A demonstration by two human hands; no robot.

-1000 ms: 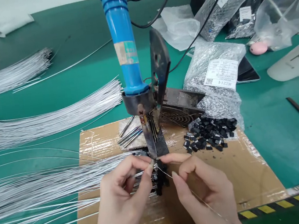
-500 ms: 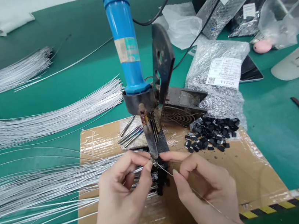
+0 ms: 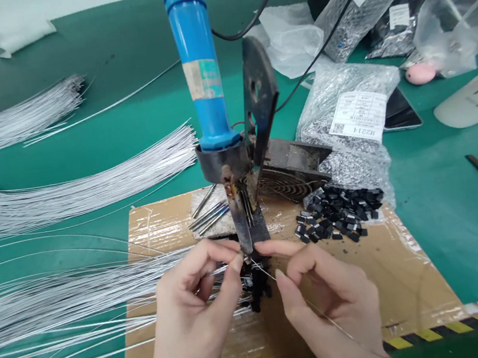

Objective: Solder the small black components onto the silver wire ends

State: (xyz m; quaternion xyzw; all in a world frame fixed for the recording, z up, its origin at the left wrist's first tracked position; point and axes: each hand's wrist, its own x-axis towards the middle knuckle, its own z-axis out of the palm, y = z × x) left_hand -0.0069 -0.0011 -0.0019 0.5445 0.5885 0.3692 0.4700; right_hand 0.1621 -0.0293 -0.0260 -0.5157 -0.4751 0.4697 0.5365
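A blue-handled soldering iron [image 3: 210,106] stands clamped tip-down in a dark metal stand [image 3: 257,90]. Right below its tip, my left hand [image 3: 201,306] pinches thumb and forefinger on something tiny; the fingertips hide most of it. From the tip a thin strand of solder wire [image 3: 264,270] runs to my right hand [image 3: 326,294], held at the thumb and trailing through the palm. My right forefinger reaches out to beside the tip. Under the hands lies a cluster of black connectors [image 3: 256,286], beside a bundle of thin white wires [image 3: 81,293].
Loose black connectors [image 3: 337,212] are heaped on the cardboard [image 3: 396,281], near a bubble-wrap bag [image 3: 344,105] and a solder spool [image 3: 293,171]. Metal rods [image 3: 211,215] lie behind the tip. More wire bundles [image 3: 88,182] spread leftward over the green mat [image 3: 460,201].
Both hands stay almost where they were at the iron's tip, with only tiny shifts of the fingers. Nothing has been taken up or let go.
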